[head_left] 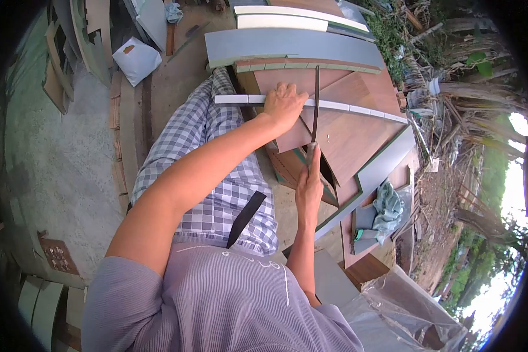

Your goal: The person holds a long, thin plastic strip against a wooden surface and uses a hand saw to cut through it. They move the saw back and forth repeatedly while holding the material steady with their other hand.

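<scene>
A narrow strip (361, 110) with a pale edge split by thin crosswise lines lies over brown boards. My left hand (284, 107) is closed over this strip, fingers curled and pressing it from above. In my right hand (309, 186) is the handle end of a long, thin, dark file (316, 111). The file points away from me and crosses the strip just right of my left hand. Beyond the strip, a wide grey board (293, 48) with a segmented near edge spans the stack.
Under the strip are brown wooden panels (352, 132). An angled grey piece (387, 158) lies at the right, beside a crumpled teal cloth (388, 208). A white bag (136, 61) sits on the floor at upper left. Clear plastic sheeting (405, 302) covers something at lower right.
</scene>
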`<action>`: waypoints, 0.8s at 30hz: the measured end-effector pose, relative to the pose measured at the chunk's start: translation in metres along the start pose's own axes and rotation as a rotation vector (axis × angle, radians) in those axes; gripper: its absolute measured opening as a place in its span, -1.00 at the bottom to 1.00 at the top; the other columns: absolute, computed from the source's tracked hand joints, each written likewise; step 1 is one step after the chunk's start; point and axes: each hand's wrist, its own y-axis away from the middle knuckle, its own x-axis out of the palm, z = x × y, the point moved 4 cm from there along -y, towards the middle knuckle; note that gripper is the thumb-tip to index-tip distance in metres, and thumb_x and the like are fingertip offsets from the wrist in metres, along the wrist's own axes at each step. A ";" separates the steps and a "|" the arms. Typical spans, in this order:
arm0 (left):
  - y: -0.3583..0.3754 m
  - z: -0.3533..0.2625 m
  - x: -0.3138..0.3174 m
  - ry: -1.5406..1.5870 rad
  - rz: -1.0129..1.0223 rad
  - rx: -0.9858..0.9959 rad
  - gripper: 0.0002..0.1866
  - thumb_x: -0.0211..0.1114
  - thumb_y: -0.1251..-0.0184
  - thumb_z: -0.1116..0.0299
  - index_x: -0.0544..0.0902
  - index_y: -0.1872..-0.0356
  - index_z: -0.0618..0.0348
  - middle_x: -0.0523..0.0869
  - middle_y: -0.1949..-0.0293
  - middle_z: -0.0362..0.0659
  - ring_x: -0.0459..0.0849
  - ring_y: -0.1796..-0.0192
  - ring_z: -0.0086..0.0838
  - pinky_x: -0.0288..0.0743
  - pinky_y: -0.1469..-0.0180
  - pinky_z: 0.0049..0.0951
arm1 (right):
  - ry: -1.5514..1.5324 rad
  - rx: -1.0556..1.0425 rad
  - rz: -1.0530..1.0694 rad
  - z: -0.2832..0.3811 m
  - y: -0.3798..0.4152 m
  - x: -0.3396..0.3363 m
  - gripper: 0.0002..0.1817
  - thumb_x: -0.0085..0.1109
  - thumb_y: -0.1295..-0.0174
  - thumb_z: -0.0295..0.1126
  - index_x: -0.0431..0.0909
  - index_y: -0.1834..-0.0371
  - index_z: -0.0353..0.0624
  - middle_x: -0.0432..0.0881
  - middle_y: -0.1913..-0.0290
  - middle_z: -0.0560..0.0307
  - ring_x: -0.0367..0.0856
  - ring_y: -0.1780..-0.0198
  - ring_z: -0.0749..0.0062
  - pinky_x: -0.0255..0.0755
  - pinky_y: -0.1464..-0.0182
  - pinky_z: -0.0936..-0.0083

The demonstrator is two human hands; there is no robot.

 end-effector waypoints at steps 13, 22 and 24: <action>-0.002 0.003 -0.002 -0.002 -0.017 0.032 -0.78 0.31 -0.20 0.35 0.58 0.14 0.13 0.56 0.12 -0.02 0.55 -0.02 -0.11 0.53 0.01 -0.15 | 0.000 0.030 -0.008 0.016 -0.042 0.011 -0.37 -0.11 -0.42 -0.44 0.00 -0.53 0.20 0.63 0.06 -0.30 0.66 0.13 -0.13 0.48 0.13 0.28; -0.003 0.004 -0.001 0.007 0.016 0.022 -0.78 0.30 -0.22 0.33 0.58 0.15 0.14 0.56 0.11 -0.03 0.55 -0.03 -0.11 0.54 0.02 -0.15 | 0.032 0.097 0.058 -0.010 0.034 -0.009 -0.33 -0.14 -0.38 -0.51 0.00 -0.53 0.23 0.61 0.11 -0.29 0.65 0.29 -0.03 0.45 0.21 0.22; -0.003 0.003 0.000 0.006 0.017 0.033 -0.78 0.30 -0.22 0.33 0.58 0.15 0.14 0.56 0.12 -0.03 0.55 -0.03 -0.11 0.54 0.01 -0.15 | 0.067 0.165 0.083 -0.015 0.046 -0.012 -0.32 -0.14 -0.35 -0.54 0.02 -0.53 0.20 0.60 0.01 -0.32 0.68 0.25 -0.09 0.45 0.21 0.16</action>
